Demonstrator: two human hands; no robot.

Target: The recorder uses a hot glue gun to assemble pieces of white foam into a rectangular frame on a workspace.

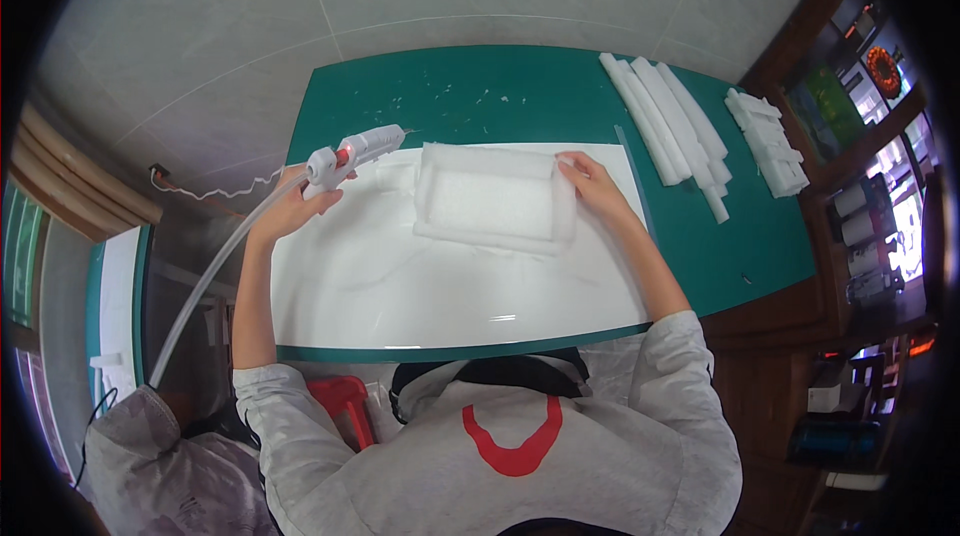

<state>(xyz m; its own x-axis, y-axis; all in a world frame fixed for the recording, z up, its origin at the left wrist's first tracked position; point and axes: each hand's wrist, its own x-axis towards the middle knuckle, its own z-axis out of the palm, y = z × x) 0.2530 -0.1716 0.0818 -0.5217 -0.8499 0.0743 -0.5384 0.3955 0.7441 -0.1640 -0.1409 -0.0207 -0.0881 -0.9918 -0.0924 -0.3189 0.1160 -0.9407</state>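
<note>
Gluing up a shallow foam tray (490,201) looks like the step in hand: its rim seems to stand around all sides, so this is perhaps a late seam or a check. The tray lies on the white board (450,291) over the green surface (460,76). The left hand (298,204) grips a white glue gun (362,151), nozzle pointing right and far, near the tray's far left corner but apart from it. The right hand (592,184) pinches the tray's far right corner between thumb and fingers. Any further bead would call for steadying that corner and bringing the nozzle onto the seam. Foam strips (660,121) lie far right.
</note>
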